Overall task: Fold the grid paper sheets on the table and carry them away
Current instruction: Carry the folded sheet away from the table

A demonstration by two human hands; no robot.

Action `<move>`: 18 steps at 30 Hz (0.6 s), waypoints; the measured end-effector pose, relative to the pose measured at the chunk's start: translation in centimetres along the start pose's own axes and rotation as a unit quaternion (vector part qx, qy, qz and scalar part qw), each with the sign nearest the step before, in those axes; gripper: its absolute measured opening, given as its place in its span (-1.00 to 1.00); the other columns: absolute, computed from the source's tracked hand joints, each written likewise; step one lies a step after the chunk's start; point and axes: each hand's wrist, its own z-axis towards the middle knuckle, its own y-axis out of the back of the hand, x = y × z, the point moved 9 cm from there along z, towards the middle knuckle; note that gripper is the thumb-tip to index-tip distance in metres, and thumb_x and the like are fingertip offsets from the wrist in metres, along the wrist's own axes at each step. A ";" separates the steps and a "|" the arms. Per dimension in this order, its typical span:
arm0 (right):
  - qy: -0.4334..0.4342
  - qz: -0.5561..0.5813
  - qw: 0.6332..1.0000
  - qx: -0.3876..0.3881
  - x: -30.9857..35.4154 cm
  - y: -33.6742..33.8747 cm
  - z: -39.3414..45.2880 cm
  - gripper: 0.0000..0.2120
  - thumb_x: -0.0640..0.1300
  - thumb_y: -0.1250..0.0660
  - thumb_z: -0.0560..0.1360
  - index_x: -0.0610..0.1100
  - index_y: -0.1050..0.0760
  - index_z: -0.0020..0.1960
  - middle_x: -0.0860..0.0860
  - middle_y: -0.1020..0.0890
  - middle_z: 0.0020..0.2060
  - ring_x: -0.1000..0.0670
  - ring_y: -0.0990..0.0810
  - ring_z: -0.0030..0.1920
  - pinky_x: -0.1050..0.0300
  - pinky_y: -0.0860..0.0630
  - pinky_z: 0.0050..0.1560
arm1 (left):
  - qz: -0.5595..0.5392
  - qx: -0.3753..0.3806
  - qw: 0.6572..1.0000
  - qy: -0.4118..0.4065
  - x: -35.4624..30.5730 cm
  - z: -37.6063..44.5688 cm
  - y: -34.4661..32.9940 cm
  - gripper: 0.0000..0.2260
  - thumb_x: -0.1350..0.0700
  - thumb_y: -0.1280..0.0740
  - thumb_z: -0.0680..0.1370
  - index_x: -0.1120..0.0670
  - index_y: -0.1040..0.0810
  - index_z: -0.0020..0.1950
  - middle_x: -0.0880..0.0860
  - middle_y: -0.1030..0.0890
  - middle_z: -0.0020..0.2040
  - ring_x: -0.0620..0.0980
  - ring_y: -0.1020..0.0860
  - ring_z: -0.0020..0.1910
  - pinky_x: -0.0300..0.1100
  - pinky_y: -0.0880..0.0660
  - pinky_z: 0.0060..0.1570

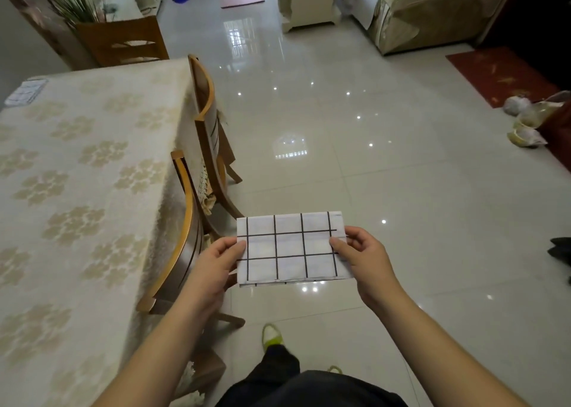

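- Head view, lower centre of the frame: a folded grid paper sheet (292, 249) is held in the air over the tiled floor (401, 175), just right of the tabletop (77, 190) and clear of it.
- The left hand (213, 267) pinches the sheet's left edge, thumb on top and the other fingers underneath, so this grip is clamped on the paper.
- The right hand (364, 258) pinches the right edge the same way, thumb on the upper face; this grip too is clamped on the paper.
- The sheet looks like a thick, layered packet, with edges of lower layers showing along its near side. I cannot tell how many sheets it holds.
- Upper left of the frame: a second grid paper sheet (26, 91) lies flat on the far corner of the tabletop, well apart from the hands.
- Left of centre: two wooden chairs (200, 147) stand tucked against the tabletop's right side.
- Bottom of the frame: the person's legs and a foot in a yellow-green shoe (272, 335) are on the floor, the body turned toward the open room.
- Judgement: the folding of this packet looks done and the carrying step is in hand.
- The next move calls for keeping both pinches firm so the layers do not slide apart while walking; the sheet in the far corner probably needs fetching too.
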 end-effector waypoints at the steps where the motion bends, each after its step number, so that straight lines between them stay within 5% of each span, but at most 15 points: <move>1: -0.004 -0.002 1.000 0.004 0.1 -0.6 0.8 -0.80 -0.26 -0.42 0.48 -0.11 -0.58 0.09 -0.10 -0.71 -0.05 -0.09 -0.69 -0.04 0.00 -0.62 0.02 | -0.004 -0.005 1.000 -0.001 -0.3 0.7 0.3 -0.85 0.10 -0.31 0.60 0.08 -0.62 0.11 0.09 -0.70 -0.02 0.03 -0.68 -0.08 -0.21 -0.56 -0.27; 18: 0.014 -0.085 0.996 0.029 8.9 -12.3 18.2 -0.85 -0.28 -0.41 0.49 -0.15 -0.56 0.05 -0.01 -0.58 -0.25 0.06 -0.58 -0.29 0.24 -0.51 -0.33 | -0.038 -0.031 0.997 -0.055 -11.5 18.5 5.6 -0.90 0.16 -0.31 0.60 0.11 -0.59 0.07 0.04 -0.70 -0.18 -0.09 -0.64 -0.31 -0.27 -0.51 -0.43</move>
